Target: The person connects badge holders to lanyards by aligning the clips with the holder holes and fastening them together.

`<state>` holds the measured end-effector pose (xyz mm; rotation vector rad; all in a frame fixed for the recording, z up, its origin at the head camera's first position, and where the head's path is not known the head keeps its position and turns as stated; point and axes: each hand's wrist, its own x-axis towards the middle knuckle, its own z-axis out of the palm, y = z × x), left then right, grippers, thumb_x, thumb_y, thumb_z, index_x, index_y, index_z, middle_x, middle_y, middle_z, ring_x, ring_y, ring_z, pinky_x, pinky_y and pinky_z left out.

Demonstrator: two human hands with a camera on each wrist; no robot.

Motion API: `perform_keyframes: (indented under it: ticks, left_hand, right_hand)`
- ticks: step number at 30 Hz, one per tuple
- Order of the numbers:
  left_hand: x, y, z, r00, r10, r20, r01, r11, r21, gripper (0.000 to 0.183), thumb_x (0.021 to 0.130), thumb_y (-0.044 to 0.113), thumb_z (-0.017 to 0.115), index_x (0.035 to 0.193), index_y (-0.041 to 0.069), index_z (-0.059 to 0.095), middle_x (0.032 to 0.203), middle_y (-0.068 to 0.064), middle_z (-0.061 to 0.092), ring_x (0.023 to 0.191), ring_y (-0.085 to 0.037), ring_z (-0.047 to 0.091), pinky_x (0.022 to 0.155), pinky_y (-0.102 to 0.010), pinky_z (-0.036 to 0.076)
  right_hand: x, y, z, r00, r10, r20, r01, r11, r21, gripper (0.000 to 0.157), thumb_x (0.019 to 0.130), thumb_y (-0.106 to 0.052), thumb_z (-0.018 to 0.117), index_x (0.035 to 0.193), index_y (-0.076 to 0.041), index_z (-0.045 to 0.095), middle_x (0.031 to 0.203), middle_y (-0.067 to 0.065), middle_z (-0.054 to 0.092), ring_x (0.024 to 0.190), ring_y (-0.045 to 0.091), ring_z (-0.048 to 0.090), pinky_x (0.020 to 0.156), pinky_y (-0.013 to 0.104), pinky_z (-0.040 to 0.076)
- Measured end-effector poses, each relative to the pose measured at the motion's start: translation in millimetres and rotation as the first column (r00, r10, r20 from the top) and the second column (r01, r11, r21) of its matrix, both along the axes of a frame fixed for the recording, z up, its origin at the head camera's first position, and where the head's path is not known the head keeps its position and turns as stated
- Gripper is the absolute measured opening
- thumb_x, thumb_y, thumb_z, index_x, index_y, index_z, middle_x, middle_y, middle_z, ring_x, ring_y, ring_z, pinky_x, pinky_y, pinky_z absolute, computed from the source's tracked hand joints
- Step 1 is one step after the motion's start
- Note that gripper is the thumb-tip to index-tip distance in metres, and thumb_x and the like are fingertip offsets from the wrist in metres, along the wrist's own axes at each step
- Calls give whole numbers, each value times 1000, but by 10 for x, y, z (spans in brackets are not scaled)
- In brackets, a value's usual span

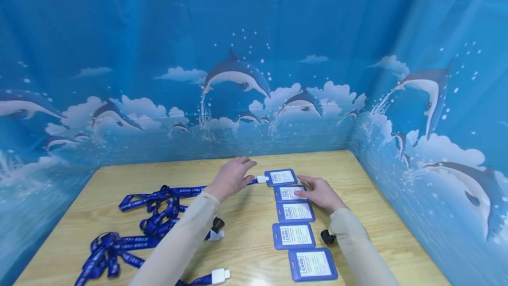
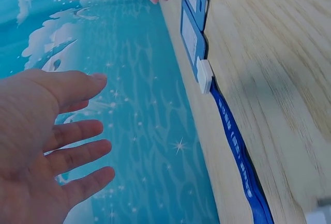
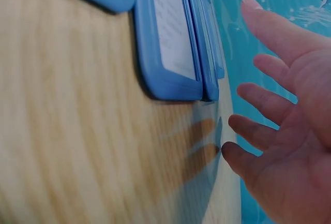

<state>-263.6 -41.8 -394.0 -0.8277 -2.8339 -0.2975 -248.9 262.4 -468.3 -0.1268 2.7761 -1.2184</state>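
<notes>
So the thing to look at here is the top card [image 1: 281, 177], at the far end of a column of five on the desk [image 1: 246, 242]. Its long axis runs roughly left to right, a touch skewed, with a white clip [image 1: 262, 179] at its left short end. The clip overlaps the edge, but whether it's actually fastened I can't tell. A blue strap [image 1: 186, 192] trails off left from it, passing behind the left grip.

That card lies between the two bare hands: right of the left grip [image 1: 234, 175], and ahead and slightly left of the right grip [image 1: 322, 194]. IMO the right one is nearer the card itself, with a fingertip by its right end and the thumb over the second card [image 1: 285, 193]. The left is nearer the clip.

Pose-wise, the left forearm slants in from lower left, back of the hand up. Its wrist view shows fingers spread and nearly straight, holding nothing, raised clear of the strap and clip. The right forearm slants in from lower right, fingers extended and thumb apart. Nothing is held there either, and it looks just off the cards in its wrist view, though I wouldn't swear there's no light touch.
</notes>
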Motion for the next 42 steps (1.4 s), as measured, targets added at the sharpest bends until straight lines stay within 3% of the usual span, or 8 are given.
perform_keyframes:
  ticks: [4,10,17,22,27,34,42]
  left_hand:
    - [55,-127,-15,1000,-21,-10,21,1000,20,44,95,27,73,135,13,62,131,-8,65,119,-25,64,99,-41,57]
    - [128,-350,-35,1000,-3,21,3,1000,15,47,94,27,74,136,12,62,133,-10,65,122,-26,61,103,-42,55]
    - [194,-596,-149,999,8,46,-7,1000,-16,45,93,25,75,134,11,64,128,-10,67,118,-28,63,101,-43,56]
    - [261,-723,-219,994,22,106,-18,999,-45,41,93,23,75,132,12,66,127,-10,67,117,-28,63,99,-44,56]
    - [324,-818,-281,979,39,202,-23,997,-80,37,93,18,75,129,11,68,126,-9,68,113,-27,65,96,-43,58]
    - [354,-868,-393,929,96,357,-62,993,-105,18,92,8,73,110,10,76,105,-5,74,99,-23,69,90,-42,60]
    - [387,-908,-446,928,114,356,-77,990,-114,21,87,-2,75,102,12,76,100,-3,72,99,-24,68,93,-43,59]
  right_hand:
    - [68,38,-7,999,17,-30,-16,999,38,69,89,-37,77,149,-14,50,155,15,45,147,42,33,121,61,26]
    - [161,56,76,998,19,-60,-15,998,57,70,90,-37,76,150,-13,49,158,16,40,148,43,31,121,63,25]
    - [215,58,102,997,17,-69,-11,996,90,71,90,-41,74,150,-14,48,161,18,36,149,45,27,121,64,22]
    - [222,66,70,997,20,-77,-11,994,111,67,93,-41,71,149,-14,50,160,18,37,149,45,29,121,64,23]
    - [234,79,62,996,26,-90,-16,994,109,63,94,-38,70,148,-13,50,159,20,38,148,45,30,121,64,23]
    - [259,80,39,997,19,-77,-11,995,102,63,96,-39,67,150,-13,48,159,19,39,148,44,30,122,63,22]
    - [270,87,-23,997,27,-77,-18,994,111,62,96,-38,67,150,-12,48,157,19,42,147,43,34,122,61,25]
